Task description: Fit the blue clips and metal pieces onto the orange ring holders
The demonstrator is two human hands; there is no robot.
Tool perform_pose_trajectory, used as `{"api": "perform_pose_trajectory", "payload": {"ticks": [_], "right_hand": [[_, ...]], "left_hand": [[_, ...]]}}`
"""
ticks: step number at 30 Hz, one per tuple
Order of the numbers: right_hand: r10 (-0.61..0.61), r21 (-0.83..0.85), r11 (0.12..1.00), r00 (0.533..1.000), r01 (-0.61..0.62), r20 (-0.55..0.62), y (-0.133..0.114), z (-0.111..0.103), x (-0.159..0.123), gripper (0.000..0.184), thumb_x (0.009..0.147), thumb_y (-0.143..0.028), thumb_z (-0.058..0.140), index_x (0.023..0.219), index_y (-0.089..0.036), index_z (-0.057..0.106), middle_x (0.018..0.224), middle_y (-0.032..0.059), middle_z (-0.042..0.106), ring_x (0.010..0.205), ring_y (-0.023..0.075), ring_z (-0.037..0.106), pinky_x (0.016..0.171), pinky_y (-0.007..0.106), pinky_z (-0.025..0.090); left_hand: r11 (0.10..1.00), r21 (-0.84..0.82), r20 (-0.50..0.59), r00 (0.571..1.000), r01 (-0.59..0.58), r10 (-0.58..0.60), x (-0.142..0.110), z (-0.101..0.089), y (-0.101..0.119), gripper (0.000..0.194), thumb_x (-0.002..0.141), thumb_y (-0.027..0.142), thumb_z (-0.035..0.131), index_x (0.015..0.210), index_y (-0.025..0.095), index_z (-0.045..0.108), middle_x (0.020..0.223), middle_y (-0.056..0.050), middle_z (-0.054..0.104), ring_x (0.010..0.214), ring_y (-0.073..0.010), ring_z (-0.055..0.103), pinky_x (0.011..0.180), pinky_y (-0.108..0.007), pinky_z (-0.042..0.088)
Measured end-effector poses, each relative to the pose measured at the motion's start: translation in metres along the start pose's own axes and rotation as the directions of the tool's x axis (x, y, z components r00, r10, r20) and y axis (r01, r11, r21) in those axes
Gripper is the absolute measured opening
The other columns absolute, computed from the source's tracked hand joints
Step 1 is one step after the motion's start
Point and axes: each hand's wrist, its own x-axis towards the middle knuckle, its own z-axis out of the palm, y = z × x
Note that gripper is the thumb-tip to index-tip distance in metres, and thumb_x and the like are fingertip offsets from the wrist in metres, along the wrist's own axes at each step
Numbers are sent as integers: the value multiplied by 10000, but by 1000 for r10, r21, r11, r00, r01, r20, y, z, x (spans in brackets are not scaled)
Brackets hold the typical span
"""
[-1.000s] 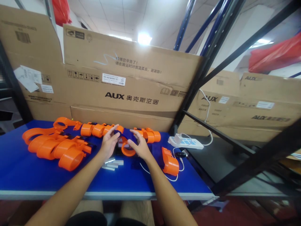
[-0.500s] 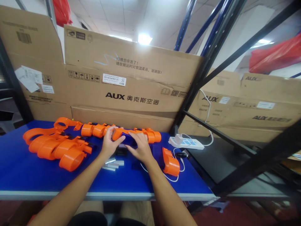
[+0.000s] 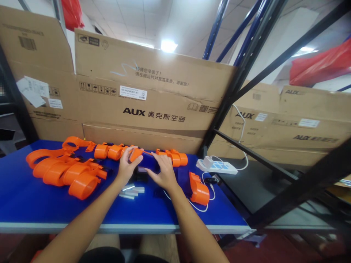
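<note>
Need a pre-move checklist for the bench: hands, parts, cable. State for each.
1. Left hand has an orange part: ok, between thumb and fingers.
2. Right hand gripping that part too: cannot tell, contact unclear.
3. Silver bars on the blue table: ok, neither hand holds them.
4. White cable clear of the right forearm: not ok, it passes behind it in view.
5. Adapter on the power strip: ok, looks plugged in.

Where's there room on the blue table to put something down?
On the blue table: front middle, between the silver pieces and near edge; and front left, before the leftmost orange rings. Crowded: along the cardboard, around the left hand and right hand.
</note>
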Motion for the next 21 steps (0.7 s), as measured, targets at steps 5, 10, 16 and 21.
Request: {"api": "perform_pose_trajectory", "payload": {"ticks": [5,10,16,21], "right_hand": [[264,343,914,960,-218,-92,4,3,5,500,930,-551,613,1321,-241,625,1291,106,674,1185,312,620,1070,485,458],[471,617,637,867,-462,164,10,10,7,582,949,-723,436,913,-201,691,857,69,717,828,255,678,788,388,562],[411,577,538,789,-614,457,4,12,2,610,908,-749,499,747,-179,644,730,34,677,678,200,631,705,355,535],[280,665,535,852,-521,442,-9,8,4,537,936,-677,533,1176,-216,670,1137,77,729,1073,256,681,924,404,551]], "left_hand": [[986,-109,193,976,125,-103,-4,3,0,690,815,429,772,1437,231,550,1268,-141,676,1194,-323,634,946,-416,530],[979,-112,291,948,169,-130,-12,10,4,886,728,293,860,1516,274,454,1273,-112,673,1104,-267,666,970,-394,513],[947,-88,69,950,310,-305,-12,6,-9,396,719,378,866,1017,157,726,853,-55,727,771,-208,686,739,-319,538],[945,-196,-144,945,263,-294,-1,1,-17,418,715,393,867,1030,166,716,910,-67,757,855,-235,722,809,-358,559]]}}
